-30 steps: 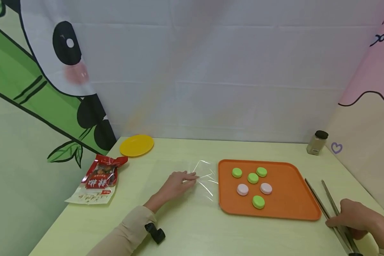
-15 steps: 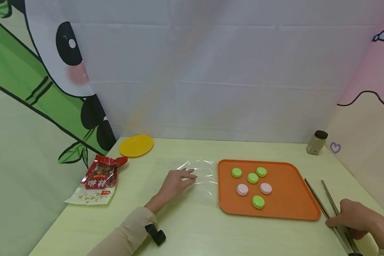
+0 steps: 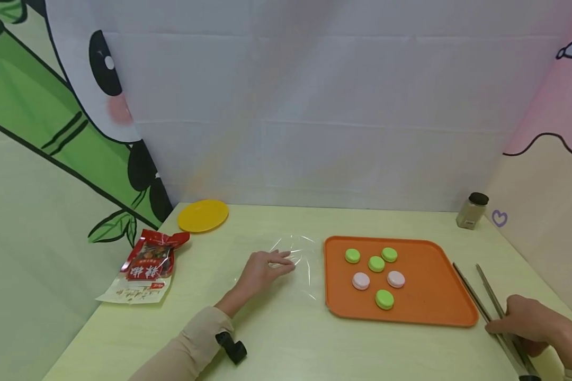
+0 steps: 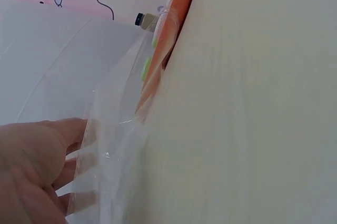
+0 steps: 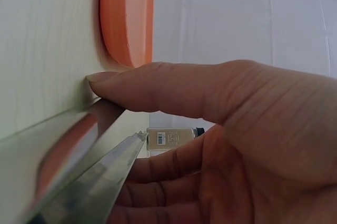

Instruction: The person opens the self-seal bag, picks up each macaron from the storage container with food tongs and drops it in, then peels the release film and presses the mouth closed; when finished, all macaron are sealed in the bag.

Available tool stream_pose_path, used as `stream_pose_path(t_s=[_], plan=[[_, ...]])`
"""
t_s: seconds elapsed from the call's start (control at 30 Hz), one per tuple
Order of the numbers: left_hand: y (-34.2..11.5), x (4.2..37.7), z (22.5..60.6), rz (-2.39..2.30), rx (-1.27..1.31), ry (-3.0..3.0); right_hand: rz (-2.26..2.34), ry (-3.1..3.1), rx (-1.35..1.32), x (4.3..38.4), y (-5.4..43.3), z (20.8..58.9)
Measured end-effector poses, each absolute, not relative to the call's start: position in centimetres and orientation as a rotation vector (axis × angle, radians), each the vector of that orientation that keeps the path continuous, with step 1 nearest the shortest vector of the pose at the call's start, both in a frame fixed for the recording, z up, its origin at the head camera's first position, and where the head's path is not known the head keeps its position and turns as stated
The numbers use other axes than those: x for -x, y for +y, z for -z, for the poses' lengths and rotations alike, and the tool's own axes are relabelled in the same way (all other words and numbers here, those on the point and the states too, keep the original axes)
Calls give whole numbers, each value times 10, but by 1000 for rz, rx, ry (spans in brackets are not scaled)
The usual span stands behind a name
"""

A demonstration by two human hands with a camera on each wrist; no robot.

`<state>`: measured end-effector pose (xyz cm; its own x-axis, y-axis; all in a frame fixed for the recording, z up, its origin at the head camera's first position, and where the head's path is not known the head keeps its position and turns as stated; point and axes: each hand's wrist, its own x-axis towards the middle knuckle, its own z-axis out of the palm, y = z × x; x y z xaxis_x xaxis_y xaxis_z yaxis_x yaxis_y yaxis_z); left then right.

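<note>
My left hand (image 3: pixel 262 275) lies at a clear plastic bag (image 3: pixel 302 275) left of the orange tray. In the left wrist view, the fingertips show through the film of the bag (image 4: pixel 113 150), with the fingers fairly straight. Several green macarons (image 3: pixel 384 300) and two pale pink macarons (image 3: pixel 360 281) sit on the orange tray (image 3: pixel 429 296). At the tray's right, my right hand (image 3: pixel 538 323) holds metal tongs (image 3: pixel 472 291) between thumb and fingers. The two arms of the tongs (image 5: pixel 100 176) stand apart, pointing away from me, near the table surface.
A red and cream food packet (image 3: pixel 148 267) lies at the table's left edge. Behind it is a yellow plate (image 3: pixel 203 216). A black-capped jar (image 3: pixel 472 210) stands at the back right corner, and a printed cloth (image 3: pixel 314 116) hangs behind the table.
The glints and creases on the plastic bag have shifted as its film moved, and the left fingers moved very slightly. The right hand, tongs, tray and macarons stay put.
</note>
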<state>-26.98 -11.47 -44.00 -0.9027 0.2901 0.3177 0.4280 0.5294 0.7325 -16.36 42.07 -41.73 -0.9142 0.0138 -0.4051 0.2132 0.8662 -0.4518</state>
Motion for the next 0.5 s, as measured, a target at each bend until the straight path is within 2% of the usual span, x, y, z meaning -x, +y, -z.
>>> stream_pose_path(t_s=[0.5], plan=[[-112, 268, 438, 1204, 671, -2613, 715, 2628, -181, 163, 421, 415]])
